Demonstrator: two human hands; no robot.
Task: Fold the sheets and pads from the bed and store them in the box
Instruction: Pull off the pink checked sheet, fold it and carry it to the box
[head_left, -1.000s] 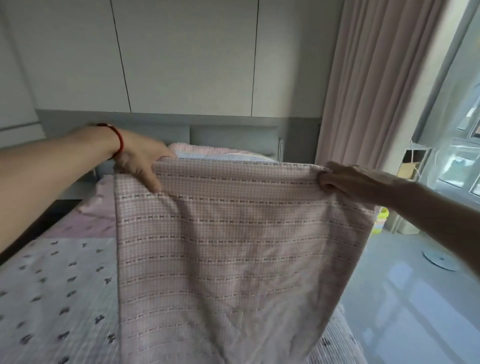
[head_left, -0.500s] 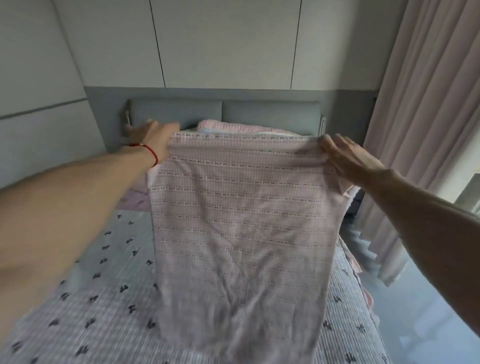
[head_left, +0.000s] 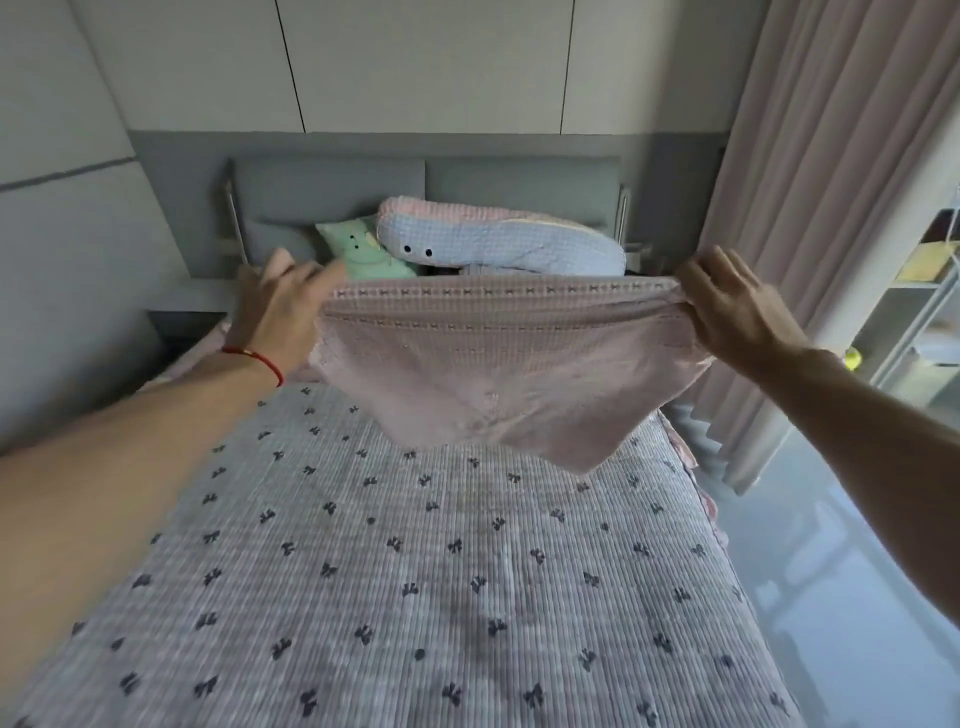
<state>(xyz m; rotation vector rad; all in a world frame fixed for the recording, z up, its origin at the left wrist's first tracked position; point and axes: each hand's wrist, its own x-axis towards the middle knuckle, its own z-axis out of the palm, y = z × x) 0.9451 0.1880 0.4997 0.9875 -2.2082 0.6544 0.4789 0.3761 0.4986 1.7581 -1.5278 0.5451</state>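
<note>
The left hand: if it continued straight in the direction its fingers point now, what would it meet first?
Probably the green plush pillow. The left hand, holding the pink sheet at one corner, points forward toward the headboard, and the pillow lies just beyond its fingertips. Depth is unclear from this single view.

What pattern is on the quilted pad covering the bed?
Small dark bows on pale grey quilted pad, head view.

Soft, dim daylight enters from the right edge, leaving pale glare on the floor (head_left: 841, 587) at lower right. Motion blur smears the left hand (head_left: 275, 317) and the frame's lower left. Wide-angle distortion bends the edges.
</note>
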